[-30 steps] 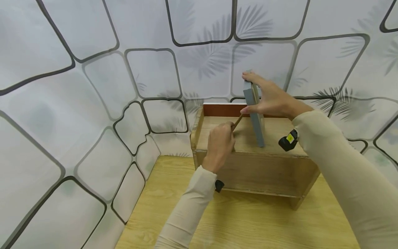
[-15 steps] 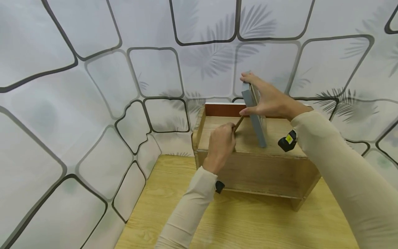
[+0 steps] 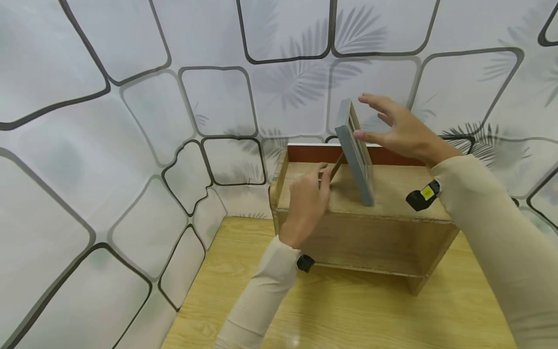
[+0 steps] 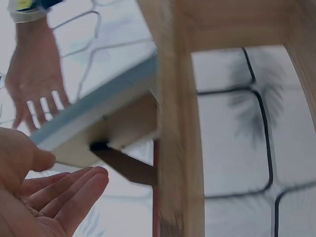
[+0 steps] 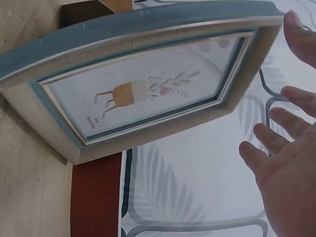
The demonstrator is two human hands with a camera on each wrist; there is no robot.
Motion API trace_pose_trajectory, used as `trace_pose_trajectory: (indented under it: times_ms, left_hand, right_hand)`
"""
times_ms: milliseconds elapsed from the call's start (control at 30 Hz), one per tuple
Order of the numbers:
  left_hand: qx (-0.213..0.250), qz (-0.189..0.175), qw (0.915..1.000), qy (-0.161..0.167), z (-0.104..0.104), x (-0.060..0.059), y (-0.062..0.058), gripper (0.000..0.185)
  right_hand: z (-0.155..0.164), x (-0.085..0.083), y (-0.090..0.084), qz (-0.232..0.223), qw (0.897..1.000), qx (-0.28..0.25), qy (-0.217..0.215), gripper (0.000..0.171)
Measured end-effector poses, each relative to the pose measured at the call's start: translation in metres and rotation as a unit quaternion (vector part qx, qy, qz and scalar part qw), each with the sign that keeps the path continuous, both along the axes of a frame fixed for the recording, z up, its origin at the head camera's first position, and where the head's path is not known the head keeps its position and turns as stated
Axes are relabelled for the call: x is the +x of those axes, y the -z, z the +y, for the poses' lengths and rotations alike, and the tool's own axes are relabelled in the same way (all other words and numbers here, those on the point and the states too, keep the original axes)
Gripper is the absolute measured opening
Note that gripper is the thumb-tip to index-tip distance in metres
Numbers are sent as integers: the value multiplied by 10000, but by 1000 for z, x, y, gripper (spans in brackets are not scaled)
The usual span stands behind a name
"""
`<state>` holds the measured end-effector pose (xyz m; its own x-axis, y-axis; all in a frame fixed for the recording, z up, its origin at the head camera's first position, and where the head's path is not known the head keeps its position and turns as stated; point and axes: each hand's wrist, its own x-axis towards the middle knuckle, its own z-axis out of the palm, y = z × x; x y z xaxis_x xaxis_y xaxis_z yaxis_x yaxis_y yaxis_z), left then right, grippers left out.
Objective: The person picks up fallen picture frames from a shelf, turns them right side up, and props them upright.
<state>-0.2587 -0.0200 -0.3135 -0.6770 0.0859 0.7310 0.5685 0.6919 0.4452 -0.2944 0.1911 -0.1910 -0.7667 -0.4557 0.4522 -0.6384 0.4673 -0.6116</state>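
A picture frame (image 3: 355, 157) with a blue-grey edge stands tilted on top of the wooden shelf (image 3: 392, 194). Its front, in the right wrist view, has a pale border (image 5: 54, 121) round a print of a plant in an orange pot. Behind the frame a support leg (image 4: 128, 166) swings out and reaches down to the shelf. My left hand (image 3: 307, 201) is beside this leg, fingers loosely bent and thumb apart, with nothing between them in the left wrist view. My right hand (image 3: 403, 128) hovers off the frame's front side, fingers spread, holding nothing.
A red-brown back strip (image 3: 309, 153) runs along the rear of the shelf top, and a raised wooden side (image 3: 279, 177) bounds its left end. Beneath is an open compartment (image 3: 370, 242). The shelf stands on a yellow wood-grain table (image 3: 348, 315) against a patterned wall (image 3: 287, 106).
My right hand has let go of the frame and moved right, its fingers opening. My left hand has eased off the support leg. The frame stays standing, tilted, in about the same spot.
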Motion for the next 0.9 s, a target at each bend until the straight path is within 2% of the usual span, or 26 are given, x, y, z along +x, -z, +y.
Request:
trace_pose_trajectory:
  times_ms: [133, 233, 400, 600, 800, 900]
  left_hand:
    - [671, -549, 9939, 681, 9, 6, -2, 35]
    - [799, -793, 9897, 883, 18, 7, -1, 40]
    - [440, -597, 9954, 600, 33, 2, 0, 38]
    - [143, -258, 9993, 220, 43, -5, -2, 36]
    - [165, -325, 9992, 133, 48, -6, -2, 30]
    - [200, -375, 9990, 158, 48, -5, -3, 29]
  right_hand:
    - [7, -7, 2, -101, 9999, -91, -7, 74]
    - [9, -13, 1, -251, 9997, -70, 20, 71]
    - [7, -28, -2, -281, 9996, -30, 20, 67]
    - [8, -50, -8, -513, 9979, 296, -265, 70]
    - [8, -64, -17, -1008, 9891, 1033, -302, 82]
    - [6, -67, -19, -1207, 9856, 1150, -292, 83]
